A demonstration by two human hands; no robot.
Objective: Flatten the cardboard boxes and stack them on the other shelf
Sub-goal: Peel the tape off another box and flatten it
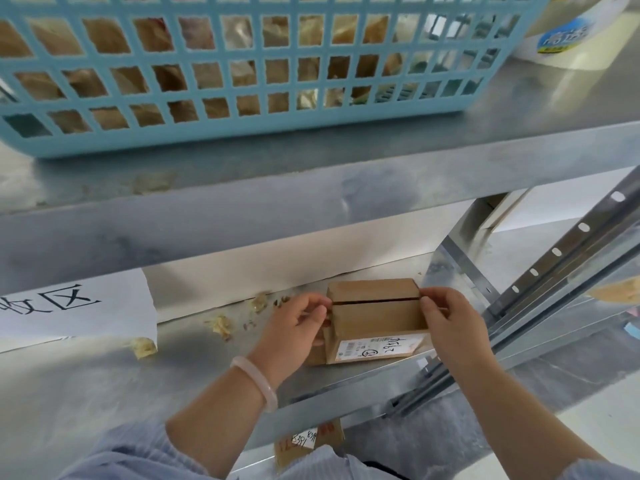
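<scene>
The left hand [297, 328] and right hand [447, 322] pinched the cardboard box [377, 318] at its ends with curled fingers (its left face was hidden); the blue basket [242, 114] above it was cropped.

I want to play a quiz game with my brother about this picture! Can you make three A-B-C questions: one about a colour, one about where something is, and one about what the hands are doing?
1. What colour is the basket?
A red
B light blue
C green

2. Where is the small cardboard box?
A in the basket
B on the floor
C on the metal shelf below the basket

3. What are the left hand and right hand doing?
A pinching the box's two ends
B lying flat on the shelf
C lifting the basket

Answers:
1 B, because its grid wall is light blue.
2 C, because the box sits on the lower shelf, under the one with the basket.
3 A, because the fingers of each hand curl onto one end of the box.
</scene>
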